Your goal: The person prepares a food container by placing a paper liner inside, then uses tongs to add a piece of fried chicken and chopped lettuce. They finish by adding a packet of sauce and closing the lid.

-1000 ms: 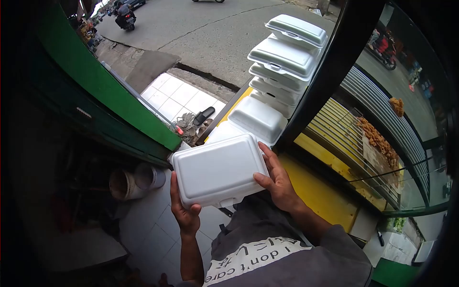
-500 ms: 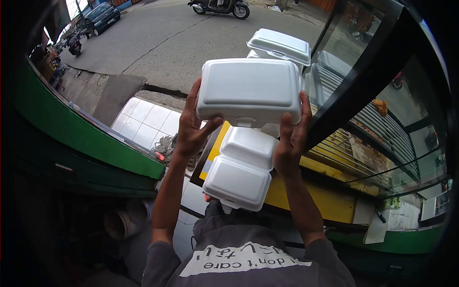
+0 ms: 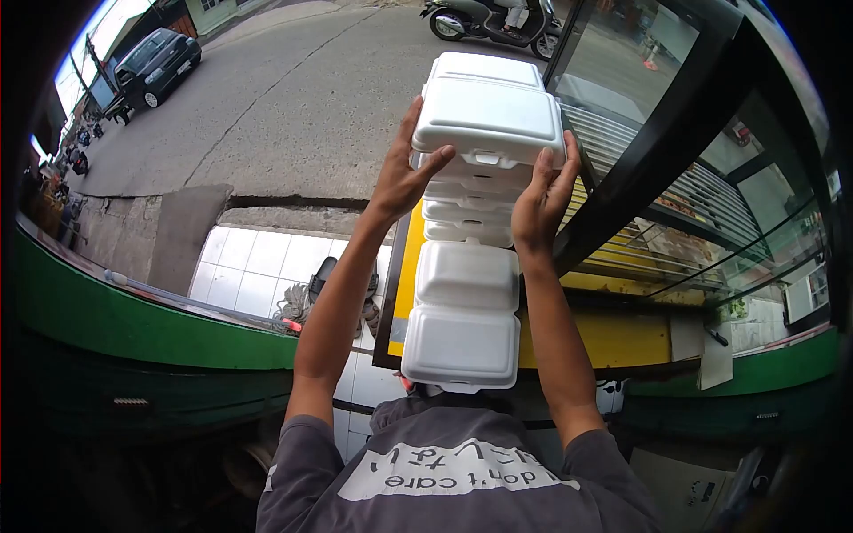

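- The left hand grips the left end of a white, closed, hinged foam food box, thumb hooked along its near edge and fingers reaching up the side.
- The right hand presses the right end of the same white foam box, fingers spread upward against its corner, thumb below.
- Both arms are raised, so the box sits at the top of a tall column of white foam clamshell boxes; whether it already rests on the box beneath or hangs just above cannot be told.
- Another white foam lid shows just behind the held box.
- The column stands on a yellow counter ledge, beside the black frame of a glass display case.
- The person's grey shirt with white lettering fills the bottom of the view.
- To the left lie white floor tiles with a dark sandal, bordered by a green wall.
- Beyond, on the grey road, are a dark car and a scooter.
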Demonstrator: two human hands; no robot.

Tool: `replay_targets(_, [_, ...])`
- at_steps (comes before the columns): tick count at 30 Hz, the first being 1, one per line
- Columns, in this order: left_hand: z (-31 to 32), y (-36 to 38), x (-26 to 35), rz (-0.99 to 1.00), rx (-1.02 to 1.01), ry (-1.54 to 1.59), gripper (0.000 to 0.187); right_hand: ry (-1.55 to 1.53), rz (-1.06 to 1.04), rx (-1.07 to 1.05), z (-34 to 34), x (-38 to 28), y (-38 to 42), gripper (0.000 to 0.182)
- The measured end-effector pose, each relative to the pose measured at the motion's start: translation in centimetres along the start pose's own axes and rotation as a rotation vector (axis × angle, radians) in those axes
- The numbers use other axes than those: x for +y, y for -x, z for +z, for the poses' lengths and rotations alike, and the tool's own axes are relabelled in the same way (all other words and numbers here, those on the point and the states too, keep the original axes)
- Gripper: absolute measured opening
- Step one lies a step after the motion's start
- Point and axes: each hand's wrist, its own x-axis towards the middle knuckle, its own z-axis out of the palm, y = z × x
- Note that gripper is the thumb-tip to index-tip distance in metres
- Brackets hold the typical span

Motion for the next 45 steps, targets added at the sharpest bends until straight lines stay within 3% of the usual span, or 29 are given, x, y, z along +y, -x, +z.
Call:
replay_targets(8, [0.7, -0.4, -0.7, -0.001, -0.01, 0.056, 0.093, 0.005, -0.03, 0.053, 0.0, 0.7, -0.3, 0.046])
replay_targets(13, [0.7, 0.5, -0.2, -0.047, 0.015, 0.012, 0.1, 0.097, 0.036, -0.034, -1.2, 0.3, 1.8, 0.054])
replay_targets(16, [-0.6, 2.4, -1.1, -0.042, 0.065, -0.132, 0.102, 0.309, -0.141, -0.144, -3.4, -2.3, 6.1, 0.064])
replay_targets(18, [-1.6, 5.5, 0.0, -0.064, 0.115, -0.096, 0.098, 0.366, -0.217, -0.356, -5.8, -3.6, 9.4, 0.061])
replay_targets(20, [-2.3, 10.3, 0.9, -0.094, 0.09, -0.132, 0.093, 0.352, -0.106, -0.696, -7.4, -4.4, 12.2, 0.058])
replay_targets(22, [-3.0, 16.2, 0.9, -0.162, -0.041, -0.139, 0.085, 0.481, -0.075, -0.999, -8.4, -4.2, 14.9, 0.07])
replay_targets(24, [-3.3, 22.3, 0.5, -0.277, -0.302, -0.215, 0.098, 0.54, -0.068, -1.132, -8.4, -3.6, 16.4, 0.076])
replay_targets(26, [-2.8, 26.9, 0.8, -0.364, -0.447, -0.2, 0.118, 0.84, -0.188, -1.27, -8.0, -3.5, 17.4, 0.085])
replay_targets(27, [-2.6, 28.5, 0.5, -0.258, -0.51, -0.245, 0.123, 0.833, -0.175, -1.279, -7.8, -3.4, 17.8, 0.085])
replay_targets(30, [-0.9, 30.8, 0.2, -0.215, -0.435, -0.313, 0.12, 0.87, -0.128, -1.253, -6.8, -3.1, 17.6, 0.094])
replay_targets(45, [-0.9, 31.4, -0.4, -0.222, -0.383, -0.242, 0.103, 0.89, -0.163, -1.252, -6.0, -4.0, 17.2, 0.094])
